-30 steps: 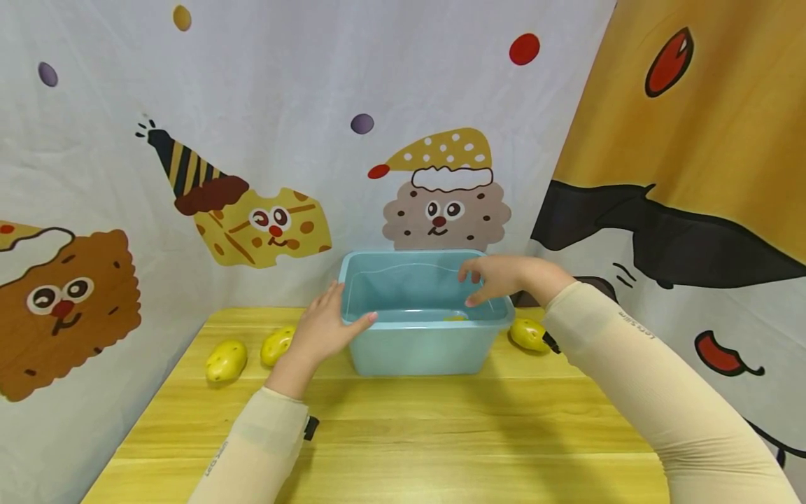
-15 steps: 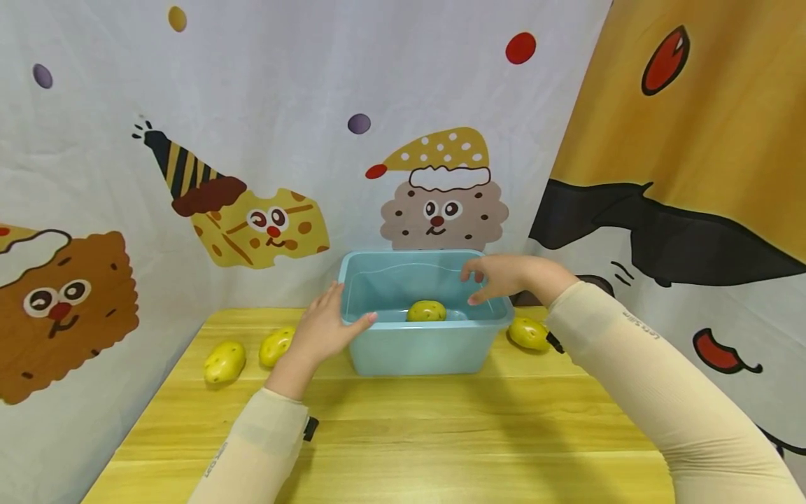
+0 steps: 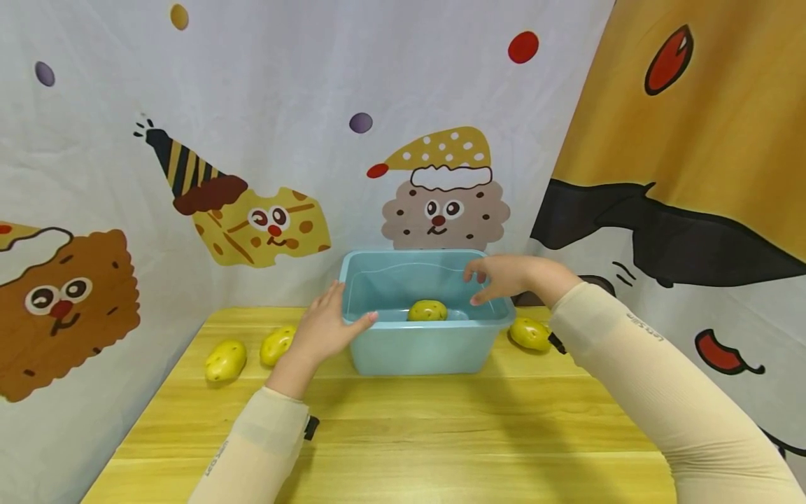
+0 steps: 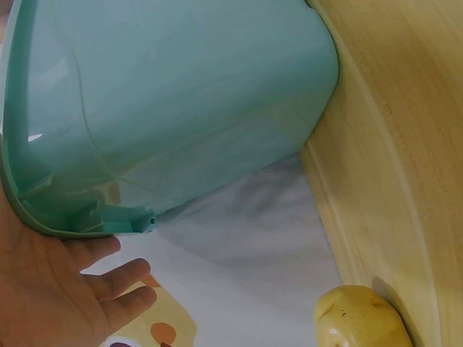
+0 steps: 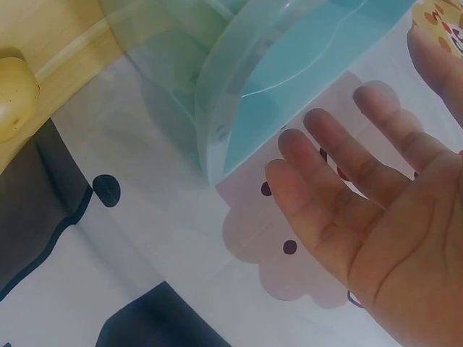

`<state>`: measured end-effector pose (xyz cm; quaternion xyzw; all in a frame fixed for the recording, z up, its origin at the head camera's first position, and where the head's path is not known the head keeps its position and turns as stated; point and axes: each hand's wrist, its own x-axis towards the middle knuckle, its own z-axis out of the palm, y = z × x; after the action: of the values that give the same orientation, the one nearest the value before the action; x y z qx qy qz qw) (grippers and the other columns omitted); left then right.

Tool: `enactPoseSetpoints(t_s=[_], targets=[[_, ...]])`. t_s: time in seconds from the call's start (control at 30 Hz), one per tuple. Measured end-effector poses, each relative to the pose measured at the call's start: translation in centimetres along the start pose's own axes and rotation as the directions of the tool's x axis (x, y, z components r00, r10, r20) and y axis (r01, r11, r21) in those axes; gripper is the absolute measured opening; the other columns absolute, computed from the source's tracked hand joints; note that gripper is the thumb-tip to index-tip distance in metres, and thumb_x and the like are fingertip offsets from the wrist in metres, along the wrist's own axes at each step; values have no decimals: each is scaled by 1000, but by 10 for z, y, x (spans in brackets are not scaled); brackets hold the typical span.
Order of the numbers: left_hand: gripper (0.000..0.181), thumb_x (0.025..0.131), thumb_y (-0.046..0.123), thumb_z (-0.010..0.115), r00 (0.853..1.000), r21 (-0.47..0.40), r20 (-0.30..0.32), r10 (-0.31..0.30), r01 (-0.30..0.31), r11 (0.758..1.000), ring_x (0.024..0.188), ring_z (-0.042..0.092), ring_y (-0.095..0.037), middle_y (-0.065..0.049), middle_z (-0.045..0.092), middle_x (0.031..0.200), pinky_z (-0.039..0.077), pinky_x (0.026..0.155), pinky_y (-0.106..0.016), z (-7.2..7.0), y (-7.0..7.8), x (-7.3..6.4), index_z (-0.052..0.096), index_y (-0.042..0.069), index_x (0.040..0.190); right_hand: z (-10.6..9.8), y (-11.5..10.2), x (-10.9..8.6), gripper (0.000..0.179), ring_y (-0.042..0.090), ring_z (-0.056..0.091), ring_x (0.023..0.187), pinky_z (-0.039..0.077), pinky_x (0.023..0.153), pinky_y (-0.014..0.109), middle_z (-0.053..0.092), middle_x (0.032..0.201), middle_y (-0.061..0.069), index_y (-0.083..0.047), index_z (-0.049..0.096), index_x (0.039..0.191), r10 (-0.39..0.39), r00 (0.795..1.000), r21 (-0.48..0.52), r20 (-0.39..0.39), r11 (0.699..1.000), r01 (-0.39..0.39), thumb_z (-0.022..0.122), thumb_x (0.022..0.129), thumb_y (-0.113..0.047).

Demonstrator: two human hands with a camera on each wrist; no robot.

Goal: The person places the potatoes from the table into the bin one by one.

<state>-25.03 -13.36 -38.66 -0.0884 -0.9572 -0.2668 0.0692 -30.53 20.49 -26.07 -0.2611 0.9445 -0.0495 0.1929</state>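
Observation:
A light blue plastic bin (image 3: 422,348) stands upright on the wooden table, with a yellow potato (image 3: 427,311) lying inside it. My left hand (image 3: 325,326) is at the bin's left front corner, thumb over the front rim. The left wrist view shows that hand's fingers (image 4: 119,278) extended just beyond the corner of the rim. Over the right end of the bin, my right hand (image 3: 500,275) hovers with its fingers apart and nothing in it. Seen from the right wrist, its palm (image 5: 412,246) faces the camera, beside the bin's rim (image 5: 210,108).
Two more potatoes, one farther left (image 3: 226,361) and one near my left wrist (image 3: 277,346), lie on the table (image 3: 403,434). Another potato (image 3: 529,334) lies right of the bin, beneath my right forearm. A printed cartoon cloth (image 3: 271,84) hangs directly behind the table.
Inside the bin, the potato has shifted left from the right end, where only a sliver of it showed, to the middle. Both hands have stayed nearly in place.

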Motion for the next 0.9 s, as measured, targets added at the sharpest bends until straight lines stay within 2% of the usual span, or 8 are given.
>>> enactPoseSetpoints(t_s=[0.23, 0.47, 0.73, 0.9], targets=[[112, 86, 81, 47, 1000, -4, -2, 2, -2, 1000, 145, 24, -48, -19, 16, 165, 22, 115, -63, 0, 0, 0, 20, 0, 158, 0, 2, -3, 51, 36, 55, 120, 48, 98, 53, 57, 133, 16, -14, 54, 136, -17, 1000, 11, -3, 1000, 17, 71, 93, -37], [115, 84, 84, 44, 1000, 1, -1, -1, 1, 1000, 146, 23, -47, -18, 15, 165, 22, 116, -63, 0, 0, 0, 20, 0, 158, -1, 4, -8, 52, 35, 56, 118, 48, 98, 52, 57, 132, 16, -13, 54, 137, -23, 1000, 29, -19, 999, 24, 71, 94, -37], [110, 87, 79, 49, 1000, -7, -9, 7, -7, 1000, 145, 24, -47, -19, 16, 165, 22, 116, -63, 0, 0, 1, 20, 0, 158, 1, 5, -16, 50, 35, 56, 118, 47, 99, 54, 58, 130, 15, -11, 56, 136, -37, 998, 27, -43, 999, 38, 70, 94, -36], [113, 85, 82, 47, 1000, -7, -9, 10, -10, 1000, 145, 24, -48, -19, 17, 165, 22, 115, -63, 0, -1, 1, 21, 0, 158, 3, 9, -21, 51, 37, 56, 119, 47, 99, 55, 58, 131, 18, -9, 56, 136, -35, 998, 45, -57, 998, 37, 70, 95, -35]])
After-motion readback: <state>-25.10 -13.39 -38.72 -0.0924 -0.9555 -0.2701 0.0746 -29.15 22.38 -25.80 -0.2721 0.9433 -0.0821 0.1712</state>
